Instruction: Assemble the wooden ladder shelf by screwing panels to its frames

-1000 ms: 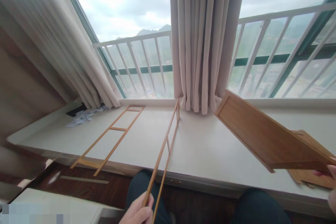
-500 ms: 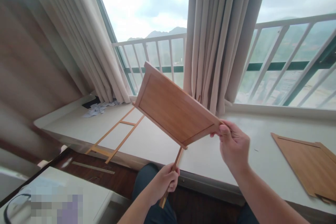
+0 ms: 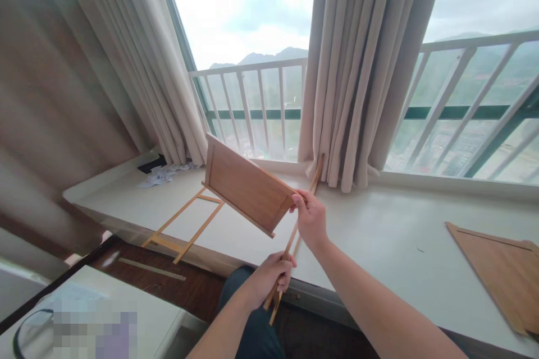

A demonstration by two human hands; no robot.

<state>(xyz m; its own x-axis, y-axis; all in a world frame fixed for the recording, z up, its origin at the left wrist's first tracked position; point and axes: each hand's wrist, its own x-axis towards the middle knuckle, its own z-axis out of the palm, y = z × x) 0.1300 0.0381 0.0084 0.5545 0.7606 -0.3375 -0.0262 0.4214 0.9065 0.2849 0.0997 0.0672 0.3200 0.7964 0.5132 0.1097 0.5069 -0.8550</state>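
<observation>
Grips: R on panel [image 3: 246, 190], L on frame [image 3: 295, 235], over sill [image 3: 379, 235].

Beige curtains [image 3: 357, 67], white railing [image 3: 252, 101], crumpled paper [image 3: 162, 175] on sill [image 3: 379, 235].

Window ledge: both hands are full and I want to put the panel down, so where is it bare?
The widest bare patch of the window ledge lies between the middle curtain and the flat wooden panel at far right. A narrower strip lies below the held panel. The left end is crowded: ladder frame, paper scraps.
</observation>
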